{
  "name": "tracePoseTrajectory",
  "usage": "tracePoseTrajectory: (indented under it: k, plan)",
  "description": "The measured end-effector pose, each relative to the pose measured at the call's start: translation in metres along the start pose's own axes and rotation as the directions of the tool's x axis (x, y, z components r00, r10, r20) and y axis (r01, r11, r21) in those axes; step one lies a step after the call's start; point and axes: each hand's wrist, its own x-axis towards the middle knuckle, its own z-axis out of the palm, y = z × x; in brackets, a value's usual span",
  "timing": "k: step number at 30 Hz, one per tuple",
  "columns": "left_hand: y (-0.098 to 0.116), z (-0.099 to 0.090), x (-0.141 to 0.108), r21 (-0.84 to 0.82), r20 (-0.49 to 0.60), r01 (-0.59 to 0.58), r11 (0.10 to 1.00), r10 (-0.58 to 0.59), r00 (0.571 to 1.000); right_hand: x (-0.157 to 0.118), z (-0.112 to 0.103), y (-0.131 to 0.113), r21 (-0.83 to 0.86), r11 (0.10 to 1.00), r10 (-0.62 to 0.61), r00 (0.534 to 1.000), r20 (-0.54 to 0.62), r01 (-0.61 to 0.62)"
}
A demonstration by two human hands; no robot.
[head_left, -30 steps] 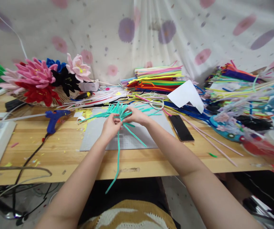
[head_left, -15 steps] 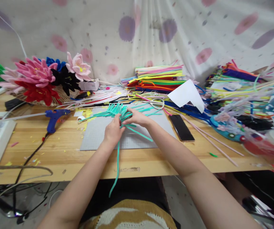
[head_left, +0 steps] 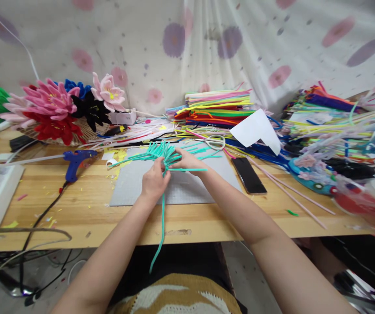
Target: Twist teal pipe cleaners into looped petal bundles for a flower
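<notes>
A bunch of looped teal pipe cleaners (head_left: 161, 149) is held above the grey mat (head_left: 187, 189). My left hand (head_left: 154, 176) pinches its lower end, fingers closed. My right hand (head_left: 185, 160) grips the same bunch from the right; its fingertips are partly hidden by the teal stems. One long teal stem (head_left: 163, 218) hangs down past the table's front edge. Another stem (head_left: 194, 169) sticks out to the right across my right hand. More loose teal stems (head_left: 207, 150) lie on the mat behind my hands.
Left of the mat lies a blue glue gun (head_left: 73, 165), with fluffy flowers (head_left: 55, 102) behind it. A phone (head_left: 248, 175) and white paper (head_left: 255, 131) are on the right. Pipe-cleaner bundles (head_left: 220, 107) line the back. A white tray (head_left: 1, 196) stands at far left.
The stem that slanted down to the right now points straight right, across my right hand. Both hands stay closed on the bunch in nearly the same place.
</notes>
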Motion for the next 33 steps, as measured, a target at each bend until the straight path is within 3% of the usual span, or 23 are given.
tracePoseTrajectory:
  k: [5,9,12,16,20,24,26,27,28,30,31,32,33]
  plan:
    - [0.006,-0.008,0.001,-0.117,0.015,0.128,0.985,-0.127,0.992,0.000,0.001,0.002,0.010,1.000,-0.009,0.998,-0.054,0.009]
    - [0.004,-0.009,0.007,-0.314,0.031,0.319,0.894,-0.326,0.945,-0.001,0.001,0.001,-0.050,0.997,-0.056,0.997,-0.049,0.054]
    - [0.004,-0.006,0.010,-0.556,0.082,0.439,0.706,-0.479,0.874,-0.001,0.002,0.000,-0.052,0.994,-0.096,0.995,-0.032,0.094]
    - [0.013,-0.008,0.012,-0.789,0.242,0.526,0.319,-0.625,0.742,-0.003,0.005,-0.003,-0.037,0.992,-0.122,0.992,-0.040,0.121]
    - [0.019,-0.014,0.017,-0.821,0.385,0.566,0.077,-0.657,0.648,-0.004,0.006,-0.005,-0.021,0.987,-0.161,0.986,-0.041,0.160]
    - [0.014,-0.021,0.020,-0.722,0.596,0.690,-0.055,-0.556,0.579,-0.003,0.002,-0.006,-0.009,0.979,-0.205,0.977,-0.053,0.205]
    - [0.012,-0.024,0.017,-0.668,0.644,0.744,0.003,-0.498,0.580,-0.001,-0.002,-0.006,-0.035,0.978,-0.207,0.977,-0.053,0.206]
    - [0.011,-0.026,0.014,-0.669,0.604,0.738,0.090,-0.514,0.610,0.000,-0.003,-0.006,-0.061,0.978,-0.205,0.977,-0.062,0.201]
    - [0.011,-0.028,0.011,-0.681,0.503,0.698,0.220,-0.551,0.665,0.001,-0.004,-0.006,-0.090,0.978,-0.197,0.977,-0.077,0.190]
    - [0.011,-0.031,0.004,-0.631,0.107,0.517,0.579,-0.594,0.797,0.002,-0.005,-0.006,-0.135,0.979,-0.166,0.978,-0.125,0.149]
    - [0.012,-0.033,0.001,-0.538,-0.073,0.397,0.743,-0.510,0.857,0.002,-0.005,-0.007,-0.143,0.982,-0.147,0.978,-0.149,0.126]
    - [0.013,-0.034,-0.001,-0.425,-0.186,0.279,0.861,-0.385,0.904,0.002,-0.004,-0.008,-0.135,0.985,-0.126,0.978,-0.164,0.104]
    - [0.014,-0.035,-0.002,-0.326,-0.206,0.179,0.928,-0.254,0.945,0.002,-0.003,-0.010,-0.116,0.989,-0.107,0.980,-0.165,0.088]
